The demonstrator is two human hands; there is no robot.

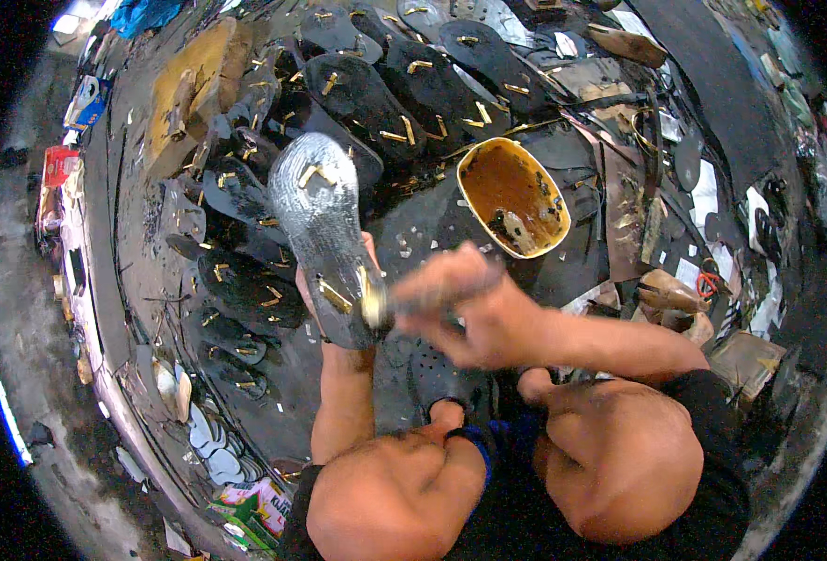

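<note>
My left hand (307,297) holds a dark sandal sole (320,220) from beneath, most of its fingers hidden behind it. The sole's upper part shines wet, and short yellowish strap ends stick out of its face. In my right hand (483,318), blurred by motion, is a brush (374,307) with pale bristles, touching the sole's lower right edge near a strap end. To the right of the sole sits a cream plastic tub (563,229) with brown, glue-like stuff coating its inside and dark clumps in it.
Several dark soles (362,93) with similar strap ends lie in rows beyond and left of my hands. A brown board (198,89) lies at the far left. Scraps, wooden shoe lasts (670,292) and red-handled scissors (708,283) are on the right. A green box (250,514) stands lower left.
</note>
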